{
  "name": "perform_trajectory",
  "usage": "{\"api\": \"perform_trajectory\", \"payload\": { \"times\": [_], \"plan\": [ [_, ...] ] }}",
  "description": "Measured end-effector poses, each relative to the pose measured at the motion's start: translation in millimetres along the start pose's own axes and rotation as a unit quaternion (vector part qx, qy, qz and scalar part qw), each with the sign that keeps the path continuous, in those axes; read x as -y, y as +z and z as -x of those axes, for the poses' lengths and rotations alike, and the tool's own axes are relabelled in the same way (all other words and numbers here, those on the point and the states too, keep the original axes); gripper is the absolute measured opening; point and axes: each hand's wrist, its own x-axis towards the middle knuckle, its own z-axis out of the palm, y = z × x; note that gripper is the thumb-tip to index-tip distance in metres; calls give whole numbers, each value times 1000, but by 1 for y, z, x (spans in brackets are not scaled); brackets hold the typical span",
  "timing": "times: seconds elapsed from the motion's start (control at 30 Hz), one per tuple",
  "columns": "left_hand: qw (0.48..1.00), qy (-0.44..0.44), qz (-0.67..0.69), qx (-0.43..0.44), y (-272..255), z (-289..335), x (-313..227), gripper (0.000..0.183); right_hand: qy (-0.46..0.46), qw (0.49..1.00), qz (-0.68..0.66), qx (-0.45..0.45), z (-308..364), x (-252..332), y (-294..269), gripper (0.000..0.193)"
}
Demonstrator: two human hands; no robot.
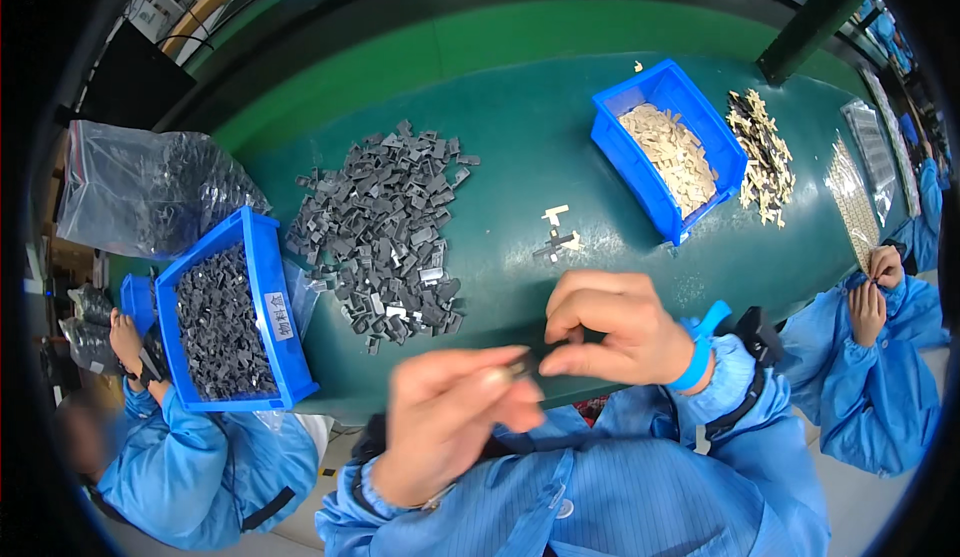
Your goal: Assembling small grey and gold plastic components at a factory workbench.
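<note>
My left hand (450, 422) pinches a small dark plastic part (524, 362) between thumb and fingertips, just in front of my body. Close beside it, my right hand (620, 332) is curled, its thumb and bent fingers at the part's other side. Whatever lies between the right fingertips is too small to make out. Beyond my hands, a few cream and black pieces (557, 242) lie loose on the green table (510, 167). A wide heap of dark grey plastic parts (390, 222) spreads to the left of them.
A blue bin (295, 342) of small black parts stands at the left, with a clear plastic bag (150, 192) behind it. At the far right, another blue bin (645, 197) holds cream pieces beside a mixed pile (762, 157). Co-workers in blue sit on both sides.
</note>
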Motion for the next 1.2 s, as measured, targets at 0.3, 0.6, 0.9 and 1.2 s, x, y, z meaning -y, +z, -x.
{"api": "perform_trajectory", "payload": {
  "times": [0.3, 0.6, 0.9, 1.2],
  "plan": [
    [579, 406, -590, -390, -115, 59, -127, 26, 25, 935, 346, 68, -16, -18, -25, 11],
    [454, 347, -754, -323, -73, 35, -93, 30, 31, 914, 379, 144, -28, -31, -20, 23],
    [936, 115, -332, -5, -15, -7, -10, 26, 29, 897, 387, 209, -37, -40, -26, 12],
    [991, -64, -106, 48, -14, -19, 20, 29, -191, 935, 293, 52, -7, 7, -6, 17]
  ]
}}
